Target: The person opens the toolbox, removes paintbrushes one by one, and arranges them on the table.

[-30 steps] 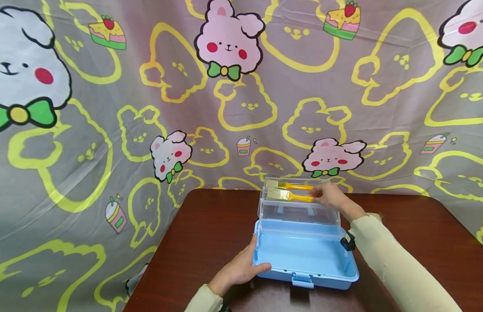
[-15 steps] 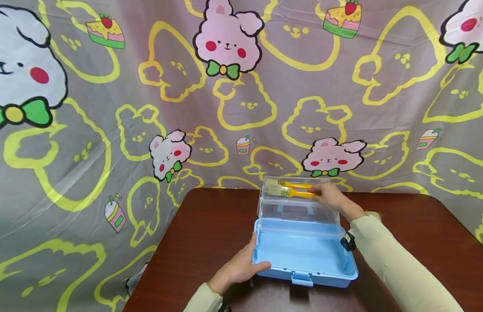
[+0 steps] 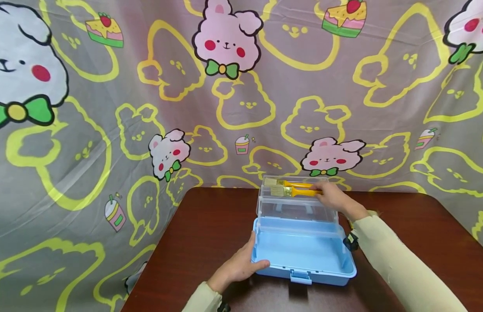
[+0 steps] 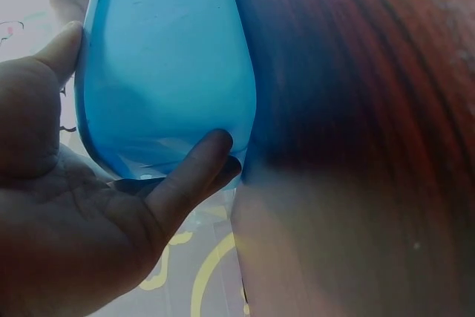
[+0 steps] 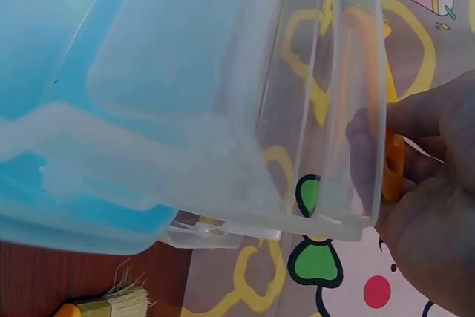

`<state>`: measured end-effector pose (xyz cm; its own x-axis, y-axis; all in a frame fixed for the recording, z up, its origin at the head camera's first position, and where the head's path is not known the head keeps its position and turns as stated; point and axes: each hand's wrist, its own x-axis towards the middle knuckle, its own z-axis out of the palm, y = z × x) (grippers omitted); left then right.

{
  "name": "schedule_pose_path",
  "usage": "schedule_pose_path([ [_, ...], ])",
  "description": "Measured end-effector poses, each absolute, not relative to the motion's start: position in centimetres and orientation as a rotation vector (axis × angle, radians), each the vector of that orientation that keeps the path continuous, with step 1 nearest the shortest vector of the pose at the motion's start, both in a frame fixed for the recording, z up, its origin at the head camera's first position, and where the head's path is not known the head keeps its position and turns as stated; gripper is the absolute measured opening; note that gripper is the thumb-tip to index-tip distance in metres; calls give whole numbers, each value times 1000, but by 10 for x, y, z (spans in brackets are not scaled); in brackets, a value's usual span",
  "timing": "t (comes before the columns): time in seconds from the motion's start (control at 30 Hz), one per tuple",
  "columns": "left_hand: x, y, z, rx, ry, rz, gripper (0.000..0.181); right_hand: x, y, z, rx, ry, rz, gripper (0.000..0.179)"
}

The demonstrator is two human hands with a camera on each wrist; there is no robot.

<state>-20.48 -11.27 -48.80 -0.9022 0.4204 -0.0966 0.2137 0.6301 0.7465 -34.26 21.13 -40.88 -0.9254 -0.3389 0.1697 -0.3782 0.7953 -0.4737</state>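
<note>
A light blue plastic toolbox (image 3: 304, 253) stands open, its clear plastic tray section (image 3: 288, 208) raised at the back. My left hand (image 3: 239, 265) grips the box's left end, thumb over the front corner and fingers along the side wall. At the raised clear top, my right hand (image 3: 332, 198) pinches the orange handle of the nearer paintbrush (image 3: 300, 192). This handle (image 5: 393, 172) shows between thumb and fingers in the right wrist view. Just behind it lies a second paintbrush (image 3: 298, 185), parallel, with pale bristles towards the left. The right hand partly hides both handle ends.
Another paintbrush (image 5: 122, 306) lies on the brown wooden table (image 3: 210, 225), behind the box's right side. A latch (image 3: 301, 277) hangs at the box's front. Patterned cloth (image 3: 241, 108) hangs close behind the table and along its left.
The nearer paintbrush has shifted slightly right and up, closer to the other brush, with my right hand on its handle. My left hand stays on the box. The head view has shifted slightly.
</note>
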Motion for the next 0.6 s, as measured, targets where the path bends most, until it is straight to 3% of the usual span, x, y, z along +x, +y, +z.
schedule_pose_path([
  [0.6, -201, -110, -488, 523, 2619, 1168, 99, -313, 230, -391, 484, -2914, 893, 31],
])
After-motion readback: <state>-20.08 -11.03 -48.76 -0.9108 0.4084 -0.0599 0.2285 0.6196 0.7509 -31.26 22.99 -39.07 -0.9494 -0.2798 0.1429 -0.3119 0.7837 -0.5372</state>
